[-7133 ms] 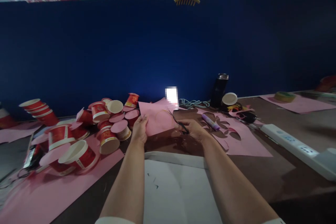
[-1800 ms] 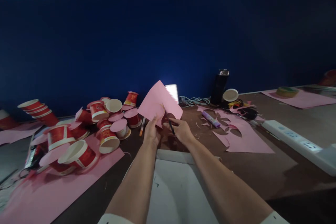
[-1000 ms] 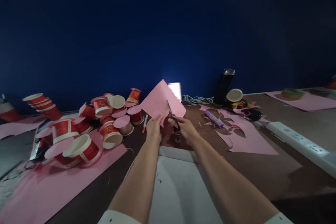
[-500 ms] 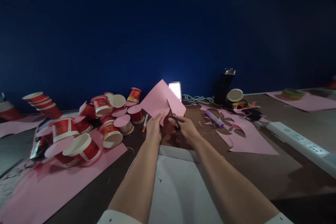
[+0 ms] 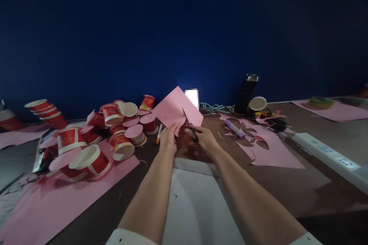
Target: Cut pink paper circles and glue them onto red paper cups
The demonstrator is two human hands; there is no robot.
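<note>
Left hand: the left hand (image 5: 168, 141) pinches the near edge of the pink sheet (image 5: 175, 108) between thumb and fingers, holding it tilted up off the table (image 5: 301, 183).
Right hand: the right hand (image 5: 204, 138) is closed through the handles of the dark scissors (image 5: 189, 126), whose blades point up and away into the sheet's lower edge.
Blades: too small and dark to tell how far apart they stand.
Where the sheet lies: above and just beyond both hands, its lower corner between them — the left hand touches it, the right meets it only through the scissors.
Doing the cut well: judging from this grip, the paper is best kept taut near the blades and turned by the left hand, while the scissors stay steady and take short bites — a curve would tear less that way.
Around: red paper cups (image 5: 86, 141) heaped to the left, some capped with pink discs; a purple glue stick (image 5: 234, 128) and a cut-out pink sheet (image 5: 267, 149) to the right; a white power strip (image 5: 327, 155) further right.
</note>
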